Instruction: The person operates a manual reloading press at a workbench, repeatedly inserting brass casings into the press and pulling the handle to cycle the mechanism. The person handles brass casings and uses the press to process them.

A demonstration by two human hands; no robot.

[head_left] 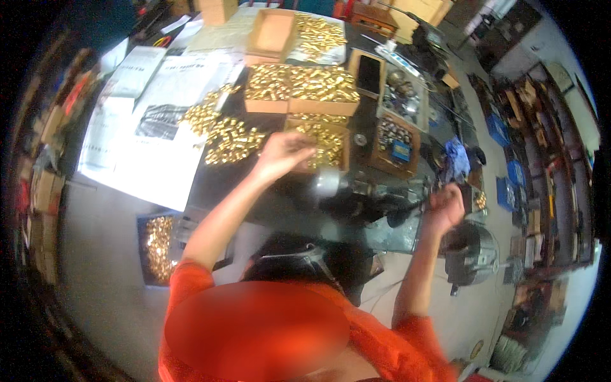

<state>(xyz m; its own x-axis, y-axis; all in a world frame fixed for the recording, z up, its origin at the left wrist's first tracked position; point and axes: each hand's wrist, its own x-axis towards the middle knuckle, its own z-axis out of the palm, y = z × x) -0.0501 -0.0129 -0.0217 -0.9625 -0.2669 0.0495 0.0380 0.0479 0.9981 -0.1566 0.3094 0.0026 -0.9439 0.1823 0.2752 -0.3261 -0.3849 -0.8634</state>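
My left hand [286, 153] hovers at the left edge of a cardboard box [346, 153], its fingers drawn together; whatever they hold is too small to make out. Small gold-coloured metal parts [328, 143] fill that box. Just in front spins or blurs a pale round part [328, 183] on the end of a dark bench machine [375, 194]. At the machine's right end my right hand [447, 205] is closed, and what lies inside its fingers is hidden. Loose brass-coloured pieces [235, 141] are heaped left of the box.
Two fuller cardboard boxes [267, 107] of brass parts stand behind. Newspapers [159, 146] cover the table's left side. A tray [414, 162] with metal bits and a blue box lies right. A grey motor [472, 254] sits by my right forearm; a bin [145, 254] of parts is lower left.
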